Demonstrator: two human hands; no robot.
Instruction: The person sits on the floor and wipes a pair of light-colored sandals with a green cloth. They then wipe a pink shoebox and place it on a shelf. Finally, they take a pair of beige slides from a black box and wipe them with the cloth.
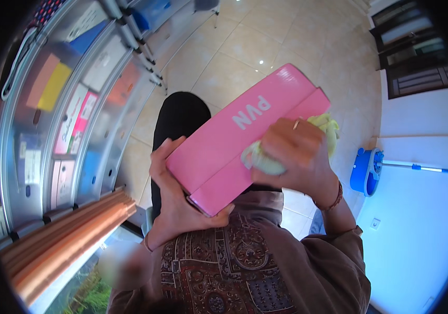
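Note:
A pink cardboard box with white lettering is held up at a slant in front of my chest. My left hand grips its lower left end, the fingers on one edge and the thumb at the bottom corner. In my right hand is a bunched pale yellow-green cloth, pressed against the lidded side of the box near its right end. Part of the cloth sticks out beyond my knuckles. The far underside of the box is hidden.
Metal shelves with several shoe boxes and folders rise at the left. An orange-brown curtain hangs at the lower left. A blue mop bucket with a pole stands by the right wall. Tiled floor spreads ahead.

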